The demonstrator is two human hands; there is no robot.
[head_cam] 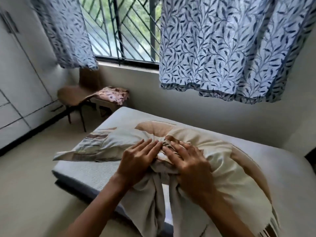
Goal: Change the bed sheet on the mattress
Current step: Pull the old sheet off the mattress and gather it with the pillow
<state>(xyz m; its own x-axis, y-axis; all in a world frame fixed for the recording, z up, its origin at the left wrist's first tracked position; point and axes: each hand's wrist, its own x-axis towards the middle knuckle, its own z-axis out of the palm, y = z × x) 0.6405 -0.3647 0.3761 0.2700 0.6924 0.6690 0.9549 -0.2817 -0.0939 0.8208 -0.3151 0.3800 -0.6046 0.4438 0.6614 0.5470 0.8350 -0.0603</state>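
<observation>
A cream and tan bed sheet (pixel 213 151) lies bunched in a heap on the bare grey-white mattress (pixel 85 173), one striped end spread toward the left. My left hand (pixel 136 158) lies flat on the gathered cloth with straight fingers. My right hand (pixel 184 161) presses on the bunch beside it, fingers spread and slightly bent, folds of cloth showing between them. The fingertips of both hands meet at the middle of the heap. Part of the sheet hangs over the near mattress edge between my arms.
A brown chair (pixel 73 98) in the far left corner carries a folded pink flowered cloth (pixel 114 95). White wardrobe doors (pixel 15 93) line the left wall. Blue leaf-print curtains (pixel 230 48) hang over a barred window (pixel 119 31). Floor runs along the mattress's left side.
</observation>
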